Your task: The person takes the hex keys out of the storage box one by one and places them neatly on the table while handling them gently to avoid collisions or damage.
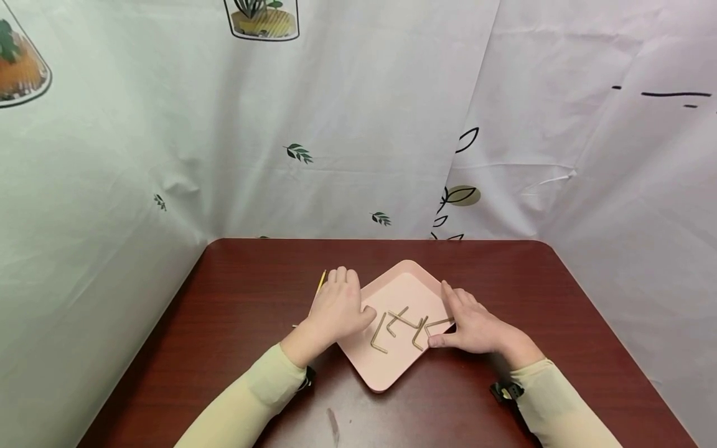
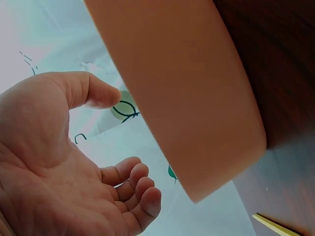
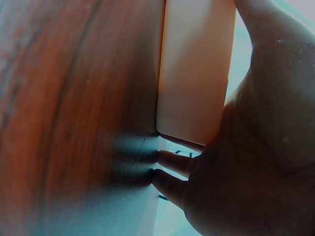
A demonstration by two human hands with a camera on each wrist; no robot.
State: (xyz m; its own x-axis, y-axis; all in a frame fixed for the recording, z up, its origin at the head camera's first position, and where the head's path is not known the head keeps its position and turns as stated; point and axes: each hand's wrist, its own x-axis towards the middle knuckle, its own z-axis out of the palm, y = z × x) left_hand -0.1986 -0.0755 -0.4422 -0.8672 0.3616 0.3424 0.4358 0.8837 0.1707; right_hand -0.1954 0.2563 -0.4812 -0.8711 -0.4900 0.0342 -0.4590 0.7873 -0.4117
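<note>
A pink square tray (image 1: 376, 375) lies on the table with one corner toward me. Several brass-coloured L-shaped rods, resembling hex keys (image 1: 378, 345), are scattered in it, some crossing. By the tray's left corner is my left hand (image 1: 338, 314); in the left wrist view its fingers are loosely bent, with nothing between them, beside the tray's side wall (image 2: 182, 88). My right hand (image 1: 476, 325) spans the right corner, thumb at the near side and fingers along the far side. The right wrist view shows those fingers fairly straight around the tray wall (image 3: 194, 73).
A thin yellow stick (image 1: 322, 281) lies on the dark red-brown table (image 1: 252, 280), partly hidden behind my left hand. A small light tip (image 1: 295, 326) shows left of that wrist. White printed curtains (image 1: 358, 124) hang behind and beside the table.
</note>
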